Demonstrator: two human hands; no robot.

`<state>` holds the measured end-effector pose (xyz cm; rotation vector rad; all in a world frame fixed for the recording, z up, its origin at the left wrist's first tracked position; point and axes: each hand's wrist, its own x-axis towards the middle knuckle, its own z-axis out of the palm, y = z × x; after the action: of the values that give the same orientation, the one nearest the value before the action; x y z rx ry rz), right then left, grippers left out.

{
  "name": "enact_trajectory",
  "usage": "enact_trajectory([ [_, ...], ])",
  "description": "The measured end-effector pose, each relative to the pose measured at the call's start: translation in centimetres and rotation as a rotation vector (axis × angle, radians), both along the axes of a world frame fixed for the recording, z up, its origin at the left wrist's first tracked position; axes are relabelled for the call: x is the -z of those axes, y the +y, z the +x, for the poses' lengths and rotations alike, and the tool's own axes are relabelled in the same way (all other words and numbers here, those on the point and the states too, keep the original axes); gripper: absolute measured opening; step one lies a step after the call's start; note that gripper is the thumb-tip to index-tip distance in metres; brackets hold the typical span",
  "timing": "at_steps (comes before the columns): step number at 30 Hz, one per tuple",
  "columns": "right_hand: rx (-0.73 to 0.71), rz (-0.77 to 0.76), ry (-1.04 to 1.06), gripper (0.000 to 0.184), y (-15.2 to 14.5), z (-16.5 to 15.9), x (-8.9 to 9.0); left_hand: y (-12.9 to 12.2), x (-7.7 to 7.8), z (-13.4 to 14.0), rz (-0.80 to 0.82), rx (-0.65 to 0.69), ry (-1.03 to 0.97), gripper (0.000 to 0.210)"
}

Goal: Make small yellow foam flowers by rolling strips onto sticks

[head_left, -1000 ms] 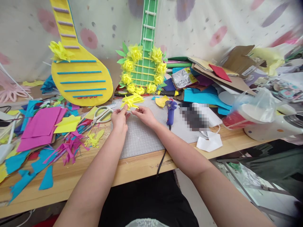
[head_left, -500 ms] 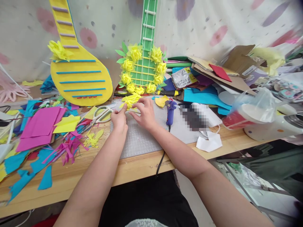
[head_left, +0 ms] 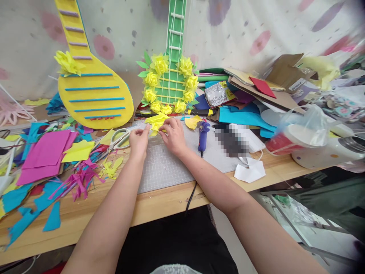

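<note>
My left hand [head_left: 138, 142] is closed in a pinch over the grey gridded cutting mat [head_left: 159, 167]. Facing it, my right hand [head_left: 173, 137] also pinches, thumb against the fingers. What sits between the fingertips is too small to make out. Bright yellow crepe paper [head_left: 156, 120] lies just beyond the fingertips, partly covered by my right hand. A blue glue gun [head_left: 203, 136] rests on the mat to the right. White-handled scissors [head_left: 119, 139] lie left of my left hand.
Behind the mat stand a green paper guitar [head_left: 171, 89] ringed with yellow flowers and a yellow lute-shaped piece [head_left: 98, 93]. Magenta sheets [head_left: 47, 152] and scraps cover the left. At right are a lidded cup [head_left: 296, 137], a white paper piece [head_left: 250, 171] and piled cardboard [head_left: 264, 89].
My hands have drawn slightly apart, with the left moving a little left and the right fingers closing more. The whole view has shifted slightly.
</note>
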<state>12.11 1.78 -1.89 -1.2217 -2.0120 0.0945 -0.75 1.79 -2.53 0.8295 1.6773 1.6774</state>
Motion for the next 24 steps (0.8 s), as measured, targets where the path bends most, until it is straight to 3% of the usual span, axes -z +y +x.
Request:
enact_trajectory([
  [3, 0.01, -0.001, 0.007, 0.013, 0.3, 0.4, 0.1, 0.0, -0.4, -2.0, 0.152, 0.04, 0.447, 0.023],
  [5, 0.003, -0.002, -0.001, 0.013, 0.4, 0.6, 0.1, -0.1, -0.7, -2.6, 0.23, 0.205, 0.686, 0.02],
  [8, -0.023, -0.009, -0.023, 0.013, 0.5, 0.8, 0.2, 0.0, -1.2, -2.5, 0.291, 0.376, 0.94, 0.013],
  [11, -0.054, -0.009, -0.036, 0.015, 0.7, 1.1, 0.2, 0.4, -1.3, -2.2, 0.315, 0.462, 1.118, 0.007],
  [16, -0.105, -0.043, -0.057, 0.017, 0.9, 1.3, 0.3, 0.7, -1.3, -2.2, 0.291, 0.487, 1.232, 0.006],
  [24, -0.109, -0.06, -0.085, 0.016, 1.0, 1.3, 0.2, 0.2, -0.9, -1.6, 0.278, 0.376, 1.165, 0.002],
])
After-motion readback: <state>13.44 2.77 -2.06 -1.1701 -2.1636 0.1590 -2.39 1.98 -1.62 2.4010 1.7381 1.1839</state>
